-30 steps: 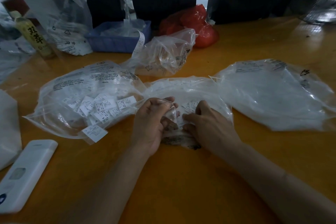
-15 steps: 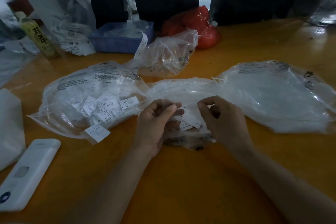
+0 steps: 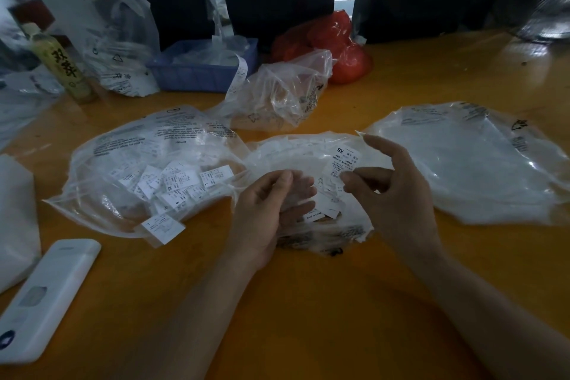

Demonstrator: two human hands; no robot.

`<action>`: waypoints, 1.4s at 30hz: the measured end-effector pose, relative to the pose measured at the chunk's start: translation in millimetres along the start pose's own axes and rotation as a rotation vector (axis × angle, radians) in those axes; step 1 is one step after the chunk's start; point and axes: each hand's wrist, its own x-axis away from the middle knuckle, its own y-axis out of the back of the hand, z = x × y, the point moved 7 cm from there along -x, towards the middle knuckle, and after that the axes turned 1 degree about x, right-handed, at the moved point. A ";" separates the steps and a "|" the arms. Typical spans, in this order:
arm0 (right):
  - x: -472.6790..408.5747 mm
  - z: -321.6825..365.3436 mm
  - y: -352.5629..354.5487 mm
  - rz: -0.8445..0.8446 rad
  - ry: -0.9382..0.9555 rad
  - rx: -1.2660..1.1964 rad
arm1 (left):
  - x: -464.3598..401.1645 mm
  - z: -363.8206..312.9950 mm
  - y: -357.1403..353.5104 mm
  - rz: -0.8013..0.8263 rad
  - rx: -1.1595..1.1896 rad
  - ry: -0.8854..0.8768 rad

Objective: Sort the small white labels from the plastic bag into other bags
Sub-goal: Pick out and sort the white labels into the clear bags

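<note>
The orange table (image 3: 308, 302) carried three clear plastic bags side by side. The right bag (image 3: 468, 163) lay flat and looked nearly empty. The left bag (image 3: 148, 176) already held a loose heap of white size labels (image 3: 182, 182), one slip poking out at its near mouth. Between them sat the source bag (image 3: 308, 157), crumpled, its mouth toward me.

My left hand (image 3: 271, 213) rested on that mouth, fingers loosely curled against the film and the slips beneath; I could not tell whether it gripped any. My right hand (image 3: 391, 194) pinched a single label (image 3: 344, 163) by its lower edge between thumb and forefinger, the other fingers spread wide, just above the source bag. It read XS, upside down to me.

To do this well, I judged I should read the size before moving, pin the source mouth down, and drop the slip deep inside the matching bag.
</note>
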 end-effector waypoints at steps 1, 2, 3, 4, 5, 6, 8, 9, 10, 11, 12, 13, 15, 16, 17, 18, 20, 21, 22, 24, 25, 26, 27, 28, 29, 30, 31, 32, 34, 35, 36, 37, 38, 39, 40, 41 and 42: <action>-0.2 -0.9 0.1 0.002 -0.003 0.005 | 0.7 0.0 0.1 0.002 -0.038 0.000; -0.3 -1.3 0.3 -0.004 0.002 0.016 | 1.1 -0.1 0.3 0.006 -0.072 -0.002; -0.2 -0.7 0.7 -0.018 0.017 0.031 | 1.4 -0.3 0.6 0.012 -0.099 -0.009; 0.2 1.5 1.2 -0.034 0.047 0.050 | 1.7 -1.0 0.8 0.018 -0.121 -0.018; 0.7 4.5 1.6 -0.048 0.086 0.069 | 2.0 -1.6 0.8 0.026 -0.145 -0.032; 1.4 6.9 1.8 -0.056 0.118 0.077 | 2.4 -2.1 0.9 0.034 -0.170 -0.050; 1.2 8.0 2.7 -0.060 0.143 0.055 | 3.2 -2.4 0.0 0.052 -0.221 -0.089; 0.5 7.6 4.0 -0.065 0.148 0.041 | 3.4 -2.5 -0.9 0.061 -0.236 -0.102; -0.2 7.1 5.5 -0.074 0.152 0.033 | 3.4 -2.1 -1.8 0.069 -0.242 -0.110; -0.5 7.1 6.9 -0.084 0.155 0.034 | 3.3 -1.7 -2.8 0.075 -0.247 -0.115; -0.4 7.9 8.2 -0.096 0.160 0.036 | 3.2 -1.2 -3.7 0.081 -0.252 -0.117; 0.1 9.2 9.4 -0.108 0.169 0.034 | 3.1 -0.8 -4.6 0.087 -0.257 -0.118; 1.5 13.4 10.6 -0.124 0.189 0.037 | 3.3 -0.4 -5.6 0.103 -0.256 -0.122; 1.8 15.9 10.8 -0.126 0.201 0.047 | 3.4 -0.5 -5.7 0.112 -0.252 -0.127; 1.9 18.2 10.7 -0.125 0.215 0.055 | 3.9 -0.8 -5.9 0.123 -0.249 -0.133; 1.9 20.0 10.5 -0.120 0.226 0.055 | 4.5 -1.4 -6.3 0.131 -0.247 -0.138; 1.4 21.2 8.7 -0.092 0.226 0.033 | 5.3 -2.3 -7.1 0.133 -0.255 -0.144; 1.3 21.1 7.5 -0.075 0.217 0.021 | 5.6 -2.5 -7.4 0.131 -0.266 -0.146; 1.3 21.1 6.1 -0.059 0.211 0.016 | 5.6 -2.7 -7.6 0.131 -0.281 -0.150; 1.5 21.9 3.5 -0.032 0.218 0.031 | 5.8 -3.0 -8.3 0.134 -0.308 -0.159; 1.6 22.4 2.4 -0.021 0.224 0.044 | 6.1 -3.1 -8.9 0.137 -0.315 -0.162; 1.5 22.7 1.6 -0.011 0.228 0.056 | 6.6 -3.1 -9.8 0.141 -0.314 -0.162; 1.6 22.9 1.1 -0.003 0.232 0.062 | 7.1 -2.8 -10.7 0.145 -0.309 -0.159; 1.6 23.1 0.8 0.003 0.236 0.062 | 7.4 -2.4 -11.4 0.149 -0.305 -0.157; 1.7 23.3 0.8 0.004 0.239 0.059 | 7.4 -2.1 -11.8 0.152 -0.306 -0.157; 1.9 23.6 1.1 0.001 0.242 0.055 | 7.3 -1.7 -11.9 0.155 -0.314 -0.159; 2.1 24.0 1.7 -0.004 0.243 0.051 | 7.5 -1.4 -11.8 0.158 -0.326 -0.163; 2.2 24.3 2.2 -0.010 0.243 0.049 | 7.7 -1.2 -11.6 0.159 -0.337 -0.168; 2.1 24.3 2.2 -0.012 0.242 0.046 | 8.7 -0.8 -11.1 0.155 -0.348 -0.177; 2.3 24.2 1.9 -0.008 0.244 0.045 | 9.1 -0.6 -11.2 0.151 -0.347 -0.178; 2.5 24.0 1.4 -0.002 0.245 0.044 | 9.7 -0.7 -11.4 0.147 -0.344 -0.178; 2.8 23.8 0.8 0.003 0.245 0.045 | 10.0 -1.2 -11.9 0.146 -0.342 -0.178; 3.2 23.7 0.5 0.008 0.247 0.049 | 10.1 -2.1 -12.2 0.144 -0.344 -0.180; 3.6 24.1 0.3 0.012 0.250 0.058 | 10.0 -3.1 -12.3 0.144 -0.348 -0.183; 3.9 24.7 0.1 0.015 0.255 0.071 | 9.8 -3.9 -12.3 0.146 -0.351 -0.186; 4.0 25.2 0.0 0.017 0.259 0.085 | 10.0 -4.4 -12.4 0.149 -0.351 -0.185; 4.1 25.5 -0.1 0.017 0.263 0.097 | 10.0 -4.7 -12.7 0.152 -0.346 -0.183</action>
